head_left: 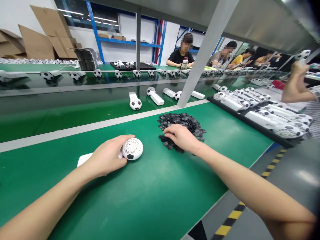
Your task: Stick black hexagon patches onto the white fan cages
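My left hand [108,155] is closed around a white handheld fan [133,149] with a round, football-patterned grille head. The head faces up, with one black patch near its lower edge and the other grille openings bare. Its white handle [84,159] shows behind my wrist on the green work surface. Over at a pile of small flat black pieces [186,121], my right hand [181,136] has its thumb and fingers drawn together at the near left side. A dark piece shows at the fingertips, partly hidden by them.
A black tray [250,125] with several football-headed fans stands at the right. Beyond a pale rail, more fans [135,104] lie on the green conveyor [107,111]. A slanted grey post [197,66] rises behind the pile. Co-workers [183,53] sit across the line; another person's arm [295,83] is at far right.
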Tool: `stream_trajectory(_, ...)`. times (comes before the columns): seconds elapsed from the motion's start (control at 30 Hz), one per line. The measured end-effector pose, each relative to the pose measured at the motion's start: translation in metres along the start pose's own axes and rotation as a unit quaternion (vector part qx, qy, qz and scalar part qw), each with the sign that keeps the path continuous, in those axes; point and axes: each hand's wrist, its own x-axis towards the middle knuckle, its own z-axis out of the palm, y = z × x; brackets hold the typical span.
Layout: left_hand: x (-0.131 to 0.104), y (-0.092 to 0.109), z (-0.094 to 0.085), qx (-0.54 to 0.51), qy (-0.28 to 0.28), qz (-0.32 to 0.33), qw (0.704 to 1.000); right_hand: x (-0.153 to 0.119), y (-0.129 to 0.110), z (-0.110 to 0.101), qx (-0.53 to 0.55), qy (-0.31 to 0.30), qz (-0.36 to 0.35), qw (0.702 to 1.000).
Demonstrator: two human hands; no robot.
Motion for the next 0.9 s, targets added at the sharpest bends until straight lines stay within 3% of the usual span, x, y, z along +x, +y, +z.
stream_trajectory(0.07, -0.001, 0.002, 0.001, 0.005, 0.005, -0.010, 1.000, 0.003, 0.005, -0.003, 0.012, 0.016, 0.018, 1.000)
stream_trajectory(0.17, -0.001, 0.007, 0.001, 0.005, 0.002, -0.036, 0.999, 0.008, 0.003, -0.003, -0.007, -0.005, -0.025, 1.000)
stream_trajectory(0.3, -0.001, 0.008, 0.004, 0.008, 0.012, -0.042, 0.999, 0.011, -0.013, 0.005, -0.145, -0.066, -0.116, 0.980)
stream_trajectory(0.43, -0.001, 0.007, 0.008, 0.005, 0.024, -0.024, 0.999, 0.014, -0.020, 0.011, -0.244, -0.067, -0.140, 0.957)
stream_trajectory(0.5, -0.002, 0.008, 0.008, 0.013, 0.025, -0.019, 0.999, 0.014, -0.020, 0.011, -0.206, -0.052, -0.119, 0.970)
stream_trajectory(0.6, -0.002, 0.009, 0.009, 0.037, 0.030, -0.010, 0.999, 0.010, -0.025, 0.005, -0.035, -0.041, -0.072, 0.996)
stream_trajectory(0.73, -0.002, 0.009, 0.007, 0.046, 0.029, 0.004, 0.998, -0.004, -0.047, -0.006, 0.193, -0.037, -0.042, 0.980)
stream_trajectory(0.9, -0.002, 0.008, 0.005, 0.020, 0.013, 0.015, 1.000, -0.006, -0.064, -0.012, 0.204, 0.009, -0.160, 0.966)
